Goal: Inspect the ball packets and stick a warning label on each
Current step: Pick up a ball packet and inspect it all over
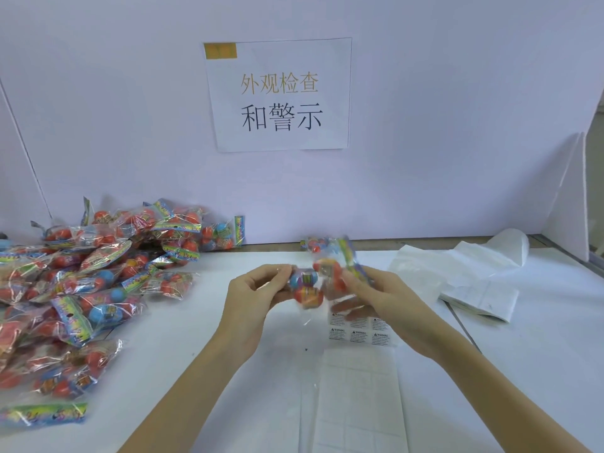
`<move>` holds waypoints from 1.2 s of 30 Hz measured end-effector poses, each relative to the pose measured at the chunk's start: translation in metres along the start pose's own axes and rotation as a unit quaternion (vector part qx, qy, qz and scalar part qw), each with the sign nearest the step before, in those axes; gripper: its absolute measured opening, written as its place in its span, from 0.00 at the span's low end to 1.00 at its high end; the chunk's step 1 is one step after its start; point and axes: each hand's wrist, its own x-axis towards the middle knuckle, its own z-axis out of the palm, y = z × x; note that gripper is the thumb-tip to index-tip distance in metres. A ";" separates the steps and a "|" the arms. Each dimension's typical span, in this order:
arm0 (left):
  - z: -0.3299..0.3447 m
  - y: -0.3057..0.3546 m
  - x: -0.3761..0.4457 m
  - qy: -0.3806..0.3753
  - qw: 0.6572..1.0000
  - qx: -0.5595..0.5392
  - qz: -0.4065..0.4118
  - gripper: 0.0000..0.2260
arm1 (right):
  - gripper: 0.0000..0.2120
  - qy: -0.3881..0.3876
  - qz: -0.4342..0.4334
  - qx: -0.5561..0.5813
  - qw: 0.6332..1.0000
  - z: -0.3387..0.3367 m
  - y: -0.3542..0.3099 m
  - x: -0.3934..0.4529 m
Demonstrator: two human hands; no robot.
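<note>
Above the warning label sheet (359, 331) on the surface (228, 322), your left hand (253, 294) and right hand (376, 294) each grip the ball packet (315, 282), seemingly pinching its blurred ends.

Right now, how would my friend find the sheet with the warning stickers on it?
Start at the paper sign on the back wall and come straight down to the white table. Just below the two hands, left hand and right hand, holding a ball packet, lies the label sheet. Unlike the blank white sheet nearer you, it has small black WARNING print.
</note>
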 end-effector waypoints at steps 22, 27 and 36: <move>0.014 -0.011 -0.008 -0.054 0.958 0.280 0.024 0.17 | 0.15 0.065 -0.016 -0.083 0.994 0.004 0.004 0.000; 0.011 -0.005 -0.007 -0.052 0.976 0.210 0.003 0.24 | 0.16 0.116 -0.024 -0.080 0.990 0.005 0.001 0.001; 0.011 0.001 -0.006 -0.083 0.993 0.072 -0.033 0.11 | 0.12 0.052 -0.014 -0.020 0.998 0.004 0.002 0.001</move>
